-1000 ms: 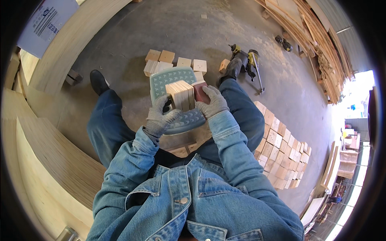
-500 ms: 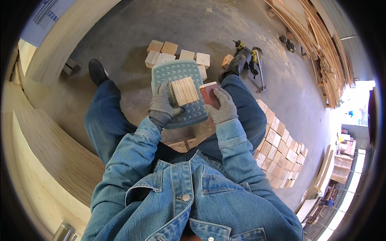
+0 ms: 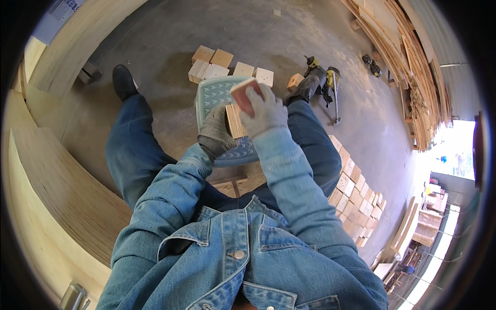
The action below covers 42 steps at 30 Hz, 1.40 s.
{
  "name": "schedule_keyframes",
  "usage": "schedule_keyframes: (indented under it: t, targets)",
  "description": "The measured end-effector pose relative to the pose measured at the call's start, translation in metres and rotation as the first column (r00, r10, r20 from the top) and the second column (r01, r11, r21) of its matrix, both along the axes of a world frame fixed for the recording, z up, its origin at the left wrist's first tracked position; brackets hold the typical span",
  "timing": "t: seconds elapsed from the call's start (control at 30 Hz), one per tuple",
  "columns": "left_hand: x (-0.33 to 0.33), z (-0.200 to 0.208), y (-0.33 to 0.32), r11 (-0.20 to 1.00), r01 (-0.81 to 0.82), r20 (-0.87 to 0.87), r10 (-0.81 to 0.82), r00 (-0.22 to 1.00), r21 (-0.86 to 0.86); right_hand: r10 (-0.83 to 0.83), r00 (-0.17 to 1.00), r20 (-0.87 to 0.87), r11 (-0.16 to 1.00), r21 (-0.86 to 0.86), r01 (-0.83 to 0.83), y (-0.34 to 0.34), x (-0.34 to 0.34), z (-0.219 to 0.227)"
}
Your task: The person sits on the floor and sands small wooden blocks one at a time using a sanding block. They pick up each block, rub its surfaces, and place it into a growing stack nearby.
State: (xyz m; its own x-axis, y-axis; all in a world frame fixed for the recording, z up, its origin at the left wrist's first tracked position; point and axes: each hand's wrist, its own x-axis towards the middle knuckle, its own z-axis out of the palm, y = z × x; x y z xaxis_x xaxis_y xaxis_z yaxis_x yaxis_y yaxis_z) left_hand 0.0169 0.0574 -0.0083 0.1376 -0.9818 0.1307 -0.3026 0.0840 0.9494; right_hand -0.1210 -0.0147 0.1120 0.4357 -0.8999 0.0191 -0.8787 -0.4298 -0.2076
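Observation:
My left hand (image 3: 217, 130), in a grey glove, grips the left side of a wooden block (image 3: 235, 122) with layered grain. The block is over a blue-green plastic stool (image 3: 206, 94) with a raised pattern, between my knees. In my gloved right hand (image 3: 267, 112) is a reddish-brown sanding block (image 3: 243, 97), tilted above the far right part of the wooden block. My right hand hides much of the wooden block's top, so I cannot tell whether the two touch.
Several loose wooden blocks (image 3: 221, 58) lie beyond the stool. Near my right boot are a yellow-and-black power tool (image 3: 312, 62) and another with a long metal bar (image 3: 336, 98). Stacked blocks (image 3: 356, 194) stand by my right knee. Long boards (image 3: 67, 191) run along my left.
My right hand has brought the sanding block left and farther out, from beside the wooden block to over it. My left hand has closed around the block's side and turned it.

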Motion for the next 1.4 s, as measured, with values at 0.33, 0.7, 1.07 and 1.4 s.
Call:
schedule_keyframes:
  t: [0.33,0.7,1.07,1.4]
  targets:
    - [0.01,0.001,-0.001,1.0,0.02,0.141,-0.018,0.99,-0.011,0.125,0.987,0.096,0.99,-0.077,-0.118,0.056,-0.031,-0.006]
    - [0.006,-0.017,-0.003,0.999,0.001,0.1,-0.005,0.995,0.044,0.098,0.995,0.011,0.994,-0.048,-0.098,0.053,-0.012,0.001]
    - [0.005,-0.02,-0.003,0.997,-0.028,0.185,0.016,0.983,0.065,0.035,0.998,-0.047,0.997,-0.064,-0.038,0.044,-0.016,-0.01]
    - [0.01,0.003,0.005,0.987,-0.027,0.228,-0.01,0.974,0.157,0.144,0.989,0.021,0.985,-0.101,-0.141,0.08,-0.043,-0.003]
